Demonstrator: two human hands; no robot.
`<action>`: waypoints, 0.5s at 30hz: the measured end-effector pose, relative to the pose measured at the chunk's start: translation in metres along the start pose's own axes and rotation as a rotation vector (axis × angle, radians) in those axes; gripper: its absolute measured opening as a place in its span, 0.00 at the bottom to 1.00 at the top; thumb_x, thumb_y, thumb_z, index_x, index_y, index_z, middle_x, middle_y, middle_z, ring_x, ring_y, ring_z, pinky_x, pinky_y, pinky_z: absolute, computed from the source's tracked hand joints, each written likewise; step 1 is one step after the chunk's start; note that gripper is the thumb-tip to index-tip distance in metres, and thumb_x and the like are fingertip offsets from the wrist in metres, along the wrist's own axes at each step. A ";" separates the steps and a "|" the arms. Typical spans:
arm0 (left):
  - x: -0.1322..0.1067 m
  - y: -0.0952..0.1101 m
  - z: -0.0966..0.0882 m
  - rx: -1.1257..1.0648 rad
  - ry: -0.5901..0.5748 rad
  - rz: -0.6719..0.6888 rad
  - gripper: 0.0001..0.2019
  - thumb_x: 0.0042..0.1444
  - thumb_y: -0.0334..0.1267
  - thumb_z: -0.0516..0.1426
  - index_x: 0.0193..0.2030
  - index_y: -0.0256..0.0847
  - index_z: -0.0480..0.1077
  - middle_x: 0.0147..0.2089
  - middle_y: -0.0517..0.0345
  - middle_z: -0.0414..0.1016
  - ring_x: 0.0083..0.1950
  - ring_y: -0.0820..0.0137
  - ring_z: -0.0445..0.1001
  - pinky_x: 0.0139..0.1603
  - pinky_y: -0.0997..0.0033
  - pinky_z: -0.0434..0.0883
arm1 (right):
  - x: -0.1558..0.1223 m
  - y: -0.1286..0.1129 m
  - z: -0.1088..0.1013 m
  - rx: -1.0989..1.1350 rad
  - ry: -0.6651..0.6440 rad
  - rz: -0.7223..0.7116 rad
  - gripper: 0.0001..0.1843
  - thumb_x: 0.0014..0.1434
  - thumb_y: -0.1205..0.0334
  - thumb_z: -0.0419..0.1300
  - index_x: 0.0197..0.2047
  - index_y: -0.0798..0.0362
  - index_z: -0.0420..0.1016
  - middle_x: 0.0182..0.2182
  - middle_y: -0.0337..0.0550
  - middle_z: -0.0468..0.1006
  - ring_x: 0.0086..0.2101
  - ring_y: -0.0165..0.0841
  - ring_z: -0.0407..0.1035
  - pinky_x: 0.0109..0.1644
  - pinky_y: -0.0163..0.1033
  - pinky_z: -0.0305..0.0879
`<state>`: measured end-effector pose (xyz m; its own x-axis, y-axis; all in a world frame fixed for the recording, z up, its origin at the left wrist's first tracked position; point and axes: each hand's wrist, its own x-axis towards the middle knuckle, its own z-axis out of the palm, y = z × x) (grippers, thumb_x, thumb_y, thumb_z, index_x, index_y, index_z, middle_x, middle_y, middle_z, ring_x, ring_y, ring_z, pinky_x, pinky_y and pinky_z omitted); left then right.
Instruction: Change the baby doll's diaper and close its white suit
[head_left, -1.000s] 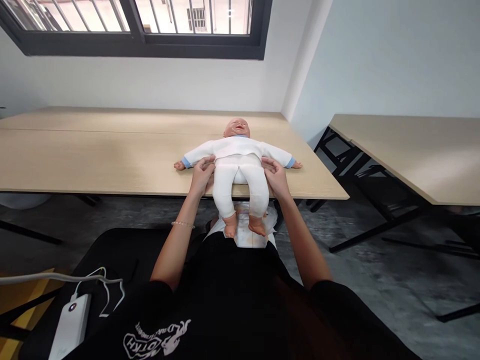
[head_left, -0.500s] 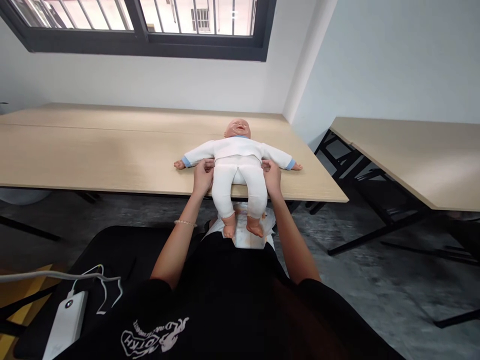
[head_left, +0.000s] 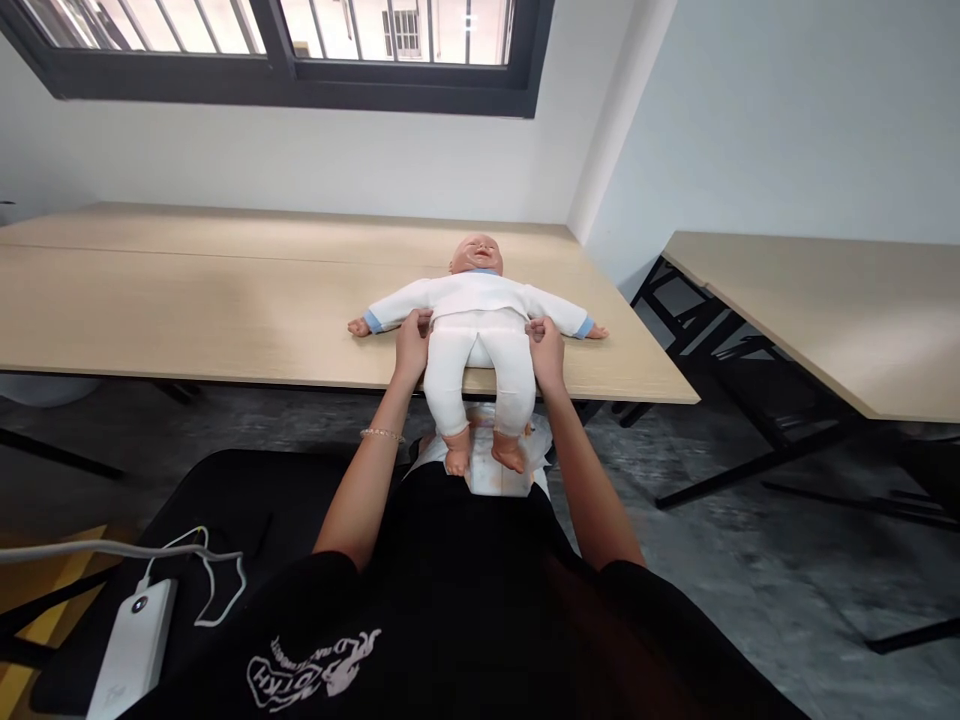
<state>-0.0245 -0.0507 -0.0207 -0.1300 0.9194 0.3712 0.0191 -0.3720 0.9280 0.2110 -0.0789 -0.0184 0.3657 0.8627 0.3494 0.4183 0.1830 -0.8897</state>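
A baby doll (head_left: 480,252) lies on its back on the wooden table, arms spread wide, its legs hanging over the front edge. It wears a white top (head_left: 478,292) with blue cuffs and white pants (head_left: 480,322). At the left side of the waist, my left hand (head_left: 412,348) has its fingers closed on the pants. My right hand (head_left: 547,355) pinches the pants at the opposite hip. Both thumbs and fingertips are partly hidden by the cloth. Below the doll's bare feet, a white printed diaper (head_left: 501,478) rests on my lap.
The wooden table (head_left: 187,300) stretches away to the left under a barred window (head_left: 397,85). A second table (head_left: 840,320) stands to the right. Beside me, a black chair (head_left: 225,490) bears a white power bank (head_left: 135,640) with a cable (head_left: 150,552).
My left hand has shifted slightly up and to the right along the waist of the pants. My right hand and the doll have hardly moved.
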 end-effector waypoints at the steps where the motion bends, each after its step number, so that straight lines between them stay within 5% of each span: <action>1: -0.001 0.001 0.001 0.035 0.005 -0.016 0.08 0.55 0.20 0.61 0.36 0.37 0.70 0.38 0.55 0.76 0.43 0.67 0.71 0.53 0.65 0.65 | 0.000 0.000 0.001 -0.010 0.000 -0.001 0.03 0.59 0.61 0.54 0.35 0.47 0.62 0.38 0.47 0.77 0.44 0.44 0.71 0.62 0.51 0.68; 8: -0.006 0.011 0.007 0.175 0.159 -0.014 0.13 0.59 0.20 0.57 0.31 0.41 0.62 0.31 0.62 0.65 0.36 0.72 0.61 0.46 0.66 0.60 | -0.004 -0.001 0.008 -0.047 -0.038 -0.026 0.15 0.66 0.43 0.50 0.41 0.46 0.62 0.47 0.61 0.74 0.58 0.55 0.65 0.68 0.61 0.61; 15: -0.009 0.008 0.002 0.089 0.135 -0.048 0.08 0.58 0.33 0.61 0.34 0.42 0.64 0.32 0.61 0.69 0.35 0.69 0.67 0.42 0.68 0.65 | 0.004 -0.004 0.005 -0.080 0.030 0.045 0.03 0.63 0.61 0.50 0.35 0.47 0.60 0.42 0.54 0.75 0.51 0.49 0.69 0.67 0.59 0.62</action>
<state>-0.0215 -0.0616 -0.0165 -0.2647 0.9080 0.3247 0.0966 -0.3100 0.9458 0.2063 -0.0736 -0.0153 0.4098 0.8545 0.3192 0.4652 0.1053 -0.8789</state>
